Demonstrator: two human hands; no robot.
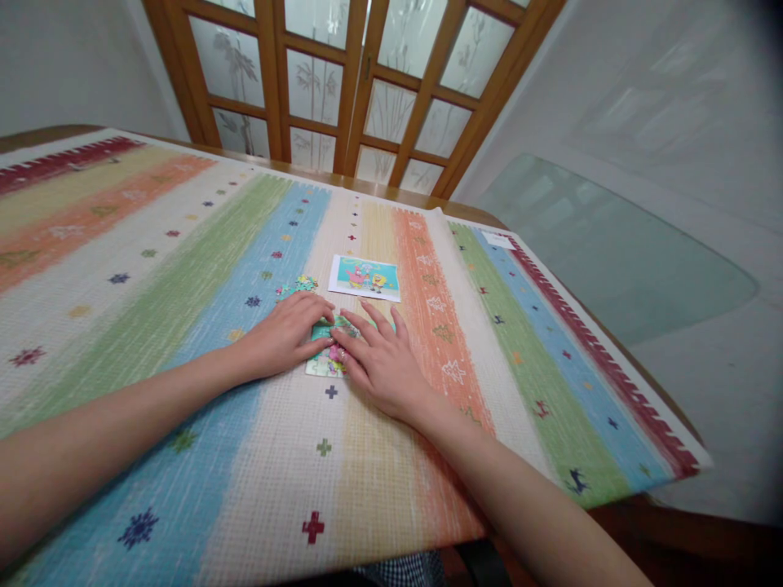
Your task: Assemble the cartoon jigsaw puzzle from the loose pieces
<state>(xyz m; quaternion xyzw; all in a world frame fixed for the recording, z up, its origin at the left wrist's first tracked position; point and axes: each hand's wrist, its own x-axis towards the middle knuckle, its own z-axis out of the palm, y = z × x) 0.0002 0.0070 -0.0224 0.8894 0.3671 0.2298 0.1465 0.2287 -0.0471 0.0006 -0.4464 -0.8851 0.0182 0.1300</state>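
Observation:
A partly covered jigsaw puzzle [321,364] in teal, pink and white lies flat on the striped tablecloth, between and beneath my fingers. From its left side, my left hand [285,334] rests over the puzzle, with bent fingers at its upper edge and the thumb apart on its surface. My right hand [385,359] reaches in from the right, fingers spread, with the index fingertip and thumb touching the puzzle. Whether a single piece sits under the fingertips is hidden. Several loose puzzle pieces [304,283] lie in a small heap just beyond my left hand.
A printed picture card [367,278] with two cartoon figures lies past my right fingertips. The patterned tablecloth [299,473] covers the table. A small white paper [499,240] is near the far right corner. Wooden glass-paned doors [351,90] stand behind the table.

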